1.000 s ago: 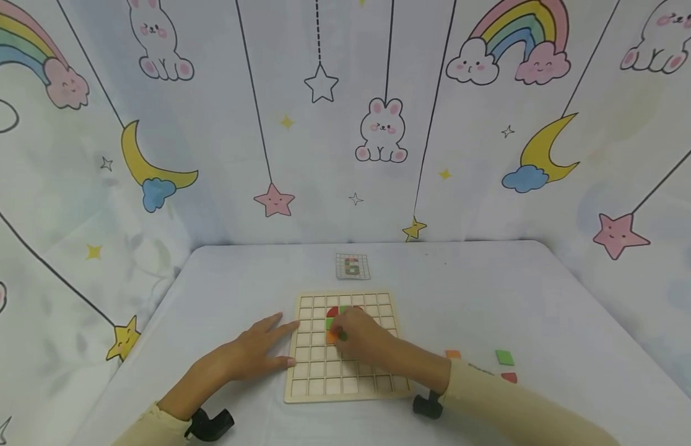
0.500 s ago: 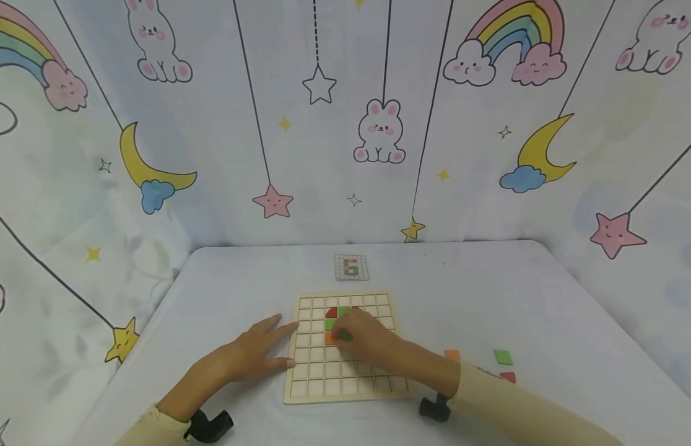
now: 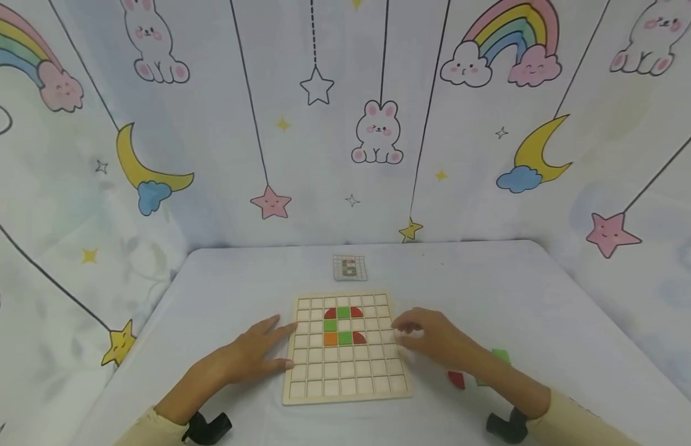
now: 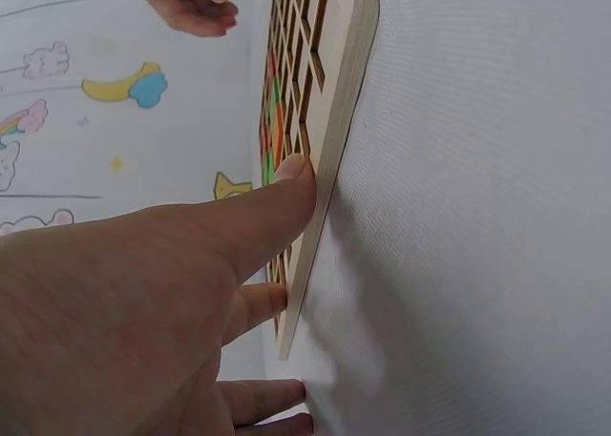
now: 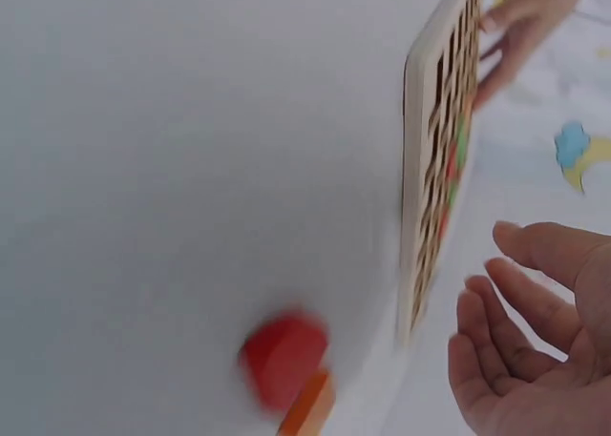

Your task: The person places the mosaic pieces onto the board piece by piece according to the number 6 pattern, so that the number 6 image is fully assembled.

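Note:
A wooden grid board (image 3: 317, 390) lies on the white table. Red quarter-round tiles, green square tiles (image 3: 345, 337) and an orange square tile (image 3: 330, 339) sit in its upper middle cells. My left hand (image 3: 247, 350) rests at the board's left edge, thumb and fingers spread; in the left wrist view the thumb (image 4: 277, 202) touches the rim. Just off the right edge hovers my right hand (image 3: 431, 334). Its fingers are loosely bent with nothing between them, as the right wrist view of the hand (image 5: 535, 331) confirms.
Right of the board, partly behind the right forearm, lie a loose red tile (image 3: 457, 380) and green tiles (image 3: 500, 355). An orange tile (image 5: 307, 404) lies beside a blurred red one in the right wrist view. Behind the board is a small pattern card (image 3: 350, 268).
My right hand has lifted off the board and moved right. A green square and a red quarter-round tile beside the orange one are now uncovered. The left hand has stayed in place.

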Tool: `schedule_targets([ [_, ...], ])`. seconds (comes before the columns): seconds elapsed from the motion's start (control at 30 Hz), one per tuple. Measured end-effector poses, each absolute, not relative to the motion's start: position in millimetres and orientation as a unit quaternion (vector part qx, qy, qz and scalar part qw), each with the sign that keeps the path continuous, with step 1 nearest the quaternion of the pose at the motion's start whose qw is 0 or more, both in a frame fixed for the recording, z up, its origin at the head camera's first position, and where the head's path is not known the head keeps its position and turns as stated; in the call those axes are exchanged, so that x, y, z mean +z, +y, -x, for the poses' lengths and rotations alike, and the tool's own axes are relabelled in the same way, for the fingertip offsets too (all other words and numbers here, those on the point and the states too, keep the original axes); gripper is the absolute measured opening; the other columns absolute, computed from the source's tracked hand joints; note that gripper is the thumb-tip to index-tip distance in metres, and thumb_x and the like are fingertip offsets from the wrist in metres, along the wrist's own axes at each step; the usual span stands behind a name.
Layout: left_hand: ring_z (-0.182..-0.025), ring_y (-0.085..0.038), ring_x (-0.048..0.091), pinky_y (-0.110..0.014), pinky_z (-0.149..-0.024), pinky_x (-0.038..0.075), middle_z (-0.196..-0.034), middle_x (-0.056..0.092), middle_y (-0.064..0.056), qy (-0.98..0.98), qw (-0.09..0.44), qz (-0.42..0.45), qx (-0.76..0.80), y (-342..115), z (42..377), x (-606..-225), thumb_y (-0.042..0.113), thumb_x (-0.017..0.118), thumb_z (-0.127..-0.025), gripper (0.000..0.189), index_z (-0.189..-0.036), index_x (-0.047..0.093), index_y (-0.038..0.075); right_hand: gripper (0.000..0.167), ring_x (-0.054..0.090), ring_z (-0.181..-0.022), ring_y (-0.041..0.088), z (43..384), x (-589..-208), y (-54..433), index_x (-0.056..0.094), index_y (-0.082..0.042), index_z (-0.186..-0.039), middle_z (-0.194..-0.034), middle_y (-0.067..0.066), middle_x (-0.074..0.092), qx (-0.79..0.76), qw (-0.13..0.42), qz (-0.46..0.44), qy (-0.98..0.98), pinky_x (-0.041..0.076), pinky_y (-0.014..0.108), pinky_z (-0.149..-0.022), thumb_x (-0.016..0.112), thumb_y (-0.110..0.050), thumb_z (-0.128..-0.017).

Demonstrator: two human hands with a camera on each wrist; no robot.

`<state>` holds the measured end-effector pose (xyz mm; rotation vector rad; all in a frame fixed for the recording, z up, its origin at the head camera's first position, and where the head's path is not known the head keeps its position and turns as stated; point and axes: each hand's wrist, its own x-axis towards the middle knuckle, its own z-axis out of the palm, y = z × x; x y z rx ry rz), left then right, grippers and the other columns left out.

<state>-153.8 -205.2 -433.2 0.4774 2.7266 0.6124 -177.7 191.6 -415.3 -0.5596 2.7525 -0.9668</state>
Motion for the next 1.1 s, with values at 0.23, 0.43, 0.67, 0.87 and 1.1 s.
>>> schedule_targets([
  [0.23, -0.155, -0.052, 0.027, -0.073, -0.118, 0.032, -0.170, 0.025, -0.027, 0.951, 0.147, -0.164, 0.215, -207.2, 151.1, -433.8, 0.055, 0.072, -0.097, 0.080, -0.164, 0.041, 0.024, 0.036, 0.070, -0.115, 0.026, 168.4, -408.9, 266.9, 0.072, -0.012, -0.127, -0.123, 0.004, 0.074, -0.330, 0.048, 0.167, 0.928, 0.060, 0.048, -0.098, 0.079, -0.027, -0.096],
  [0.43, -0.155, -0.052, 0.028, -0.074, -0.117, 0.033, -0.171, 0.026, -0.026, 0.951, 0.148, -0.160, 0.221, -206.7, 150.6, -433.7, 0.055, 0.073, -0.096, 0.081, -0.164, 0.041, 0.024, 0.044, 0.068, -0.118, 0.027, 160.5, -406.1, 315.5, 0.068, -0.009, -0.134, -0.130, 0.008, 0.073, -0.335, 0.079, 0.119, 0.931, 0.060, 0.030, -0.092, 0.075, -0.034, -0.099],
  [0.67, -0.154, -0.051, 0.029, -0.073, -0.116, 0.034, -0.170, 0.027, -0.026, 0.951, 0.143, -0.166, 0.218, -206.5, 151.3, -435.1, 0.055, 0.073, -0.096, 0.081, -0.163, 0.042, 0.024, 0.051, 0.064, -0.126, 0.035, 155.3, -414.6, 353.9, 0.063, -0.005, -0.141, -0.137, 0.016, 0.068, -0.336, 0.123, 0.078, 0.931, 0.060, 0.029, -0.090, 0.075, -0.032, -0.099],
  [0.87, -0.155, -0.052, 0.029, -0.073, -0.117, 0.033, -0.170, 0.027, -0.027, 0.950, 0.142, -0.173, 0.219, -207.1, 150.9, -434.6, 0.054, 0.073, -0.097, 0.079, -0.163, 0.042, 0.023, 0.050, 0.061, -0.131, 0.039, 154.6, -427.6, 368.0, 0.064, -0.007, -0.137, -0.138, 0.015, 0.067, -0.317, 0.140, 0.067, 0.936, 0.056, 0.023, -0.092, 0.079, -0.032, -0.096],
  [1.1, -0.155, -0.052, 0.027, -0.074, -0.117, 0.032, -0.170, 0.025, -0.027, 0.949, 0.140, -0.175, 0.222, -207.2, 150.9, -433.8, 0.054, 0.072, -0.097, 0.079, -0.164, 0.041, 0.023, 0.049, 0.063, -0.124, 0.035, 155.5, -429.0, 368.8, 0.065, -0.003, -0.133, -0.132, 0.012, 0.069, -0.309, 0.142, 0.070, 0.938, 0.057, 0.030, -0.092, 0.080, -0.028, -0.094],
])
